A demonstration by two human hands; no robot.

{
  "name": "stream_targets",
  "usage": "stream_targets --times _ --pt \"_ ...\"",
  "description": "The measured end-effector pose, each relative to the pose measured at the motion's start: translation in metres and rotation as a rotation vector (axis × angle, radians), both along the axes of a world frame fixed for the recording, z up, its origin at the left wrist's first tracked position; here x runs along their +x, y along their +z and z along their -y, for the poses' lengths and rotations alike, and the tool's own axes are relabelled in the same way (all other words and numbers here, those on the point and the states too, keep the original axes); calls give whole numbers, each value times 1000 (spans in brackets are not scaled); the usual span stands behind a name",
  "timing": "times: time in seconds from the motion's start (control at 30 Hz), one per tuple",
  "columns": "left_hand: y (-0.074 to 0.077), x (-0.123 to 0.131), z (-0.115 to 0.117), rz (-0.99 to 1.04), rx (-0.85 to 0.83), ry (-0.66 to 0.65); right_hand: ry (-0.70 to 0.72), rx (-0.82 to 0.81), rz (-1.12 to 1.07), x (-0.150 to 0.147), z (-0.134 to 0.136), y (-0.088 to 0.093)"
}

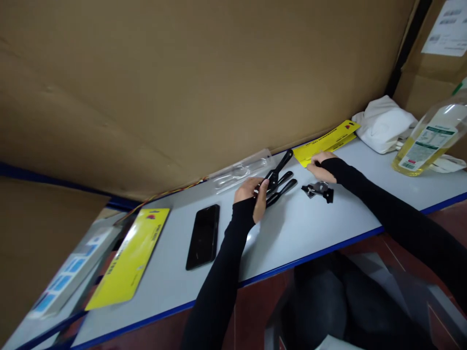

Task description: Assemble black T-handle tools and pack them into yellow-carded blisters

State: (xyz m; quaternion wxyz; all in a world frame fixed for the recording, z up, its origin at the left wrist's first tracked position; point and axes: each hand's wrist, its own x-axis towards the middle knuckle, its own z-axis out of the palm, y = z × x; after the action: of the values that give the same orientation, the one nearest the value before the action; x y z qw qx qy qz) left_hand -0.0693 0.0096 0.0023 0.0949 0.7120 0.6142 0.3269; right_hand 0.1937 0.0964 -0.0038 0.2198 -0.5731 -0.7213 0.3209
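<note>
The black stand [278, 183] with thin legs lies on the white table [310, 228]. The left hand [251, 194] is closed around its near end. The right hand [321, 164] rests loose and holds nothing, by a yellow card [328, 141]. A little clip [319, 189] lies just beside it, so I think only a short, careful reach is needed.

Nothing legible anywhere. Black print plus red logo on near yellow card [127, 257] and far yellow card [328, 141], too blurred to read. Same for green-white bottle label [426, 146], printed sheet [447, 29] top right, blue-white pack [69, 272].
</note>
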Motion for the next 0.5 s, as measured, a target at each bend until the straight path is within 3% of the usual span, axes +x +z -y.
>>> stream_targets --times 0.07,0.13,0.27,0.5 --pt "-4 -17 -11 -113 -23 -5 114 73 392 9 2 1" --pt "-10 -28 -19 -160 -85 -29 198 77 539 9 7 0" --pt "-17 -34 -26 -191 -137 -38 251 158 609 1 16 -1" --pt "-11 -41 -28 -152 -187 2 276 210 593 4 21 -3"
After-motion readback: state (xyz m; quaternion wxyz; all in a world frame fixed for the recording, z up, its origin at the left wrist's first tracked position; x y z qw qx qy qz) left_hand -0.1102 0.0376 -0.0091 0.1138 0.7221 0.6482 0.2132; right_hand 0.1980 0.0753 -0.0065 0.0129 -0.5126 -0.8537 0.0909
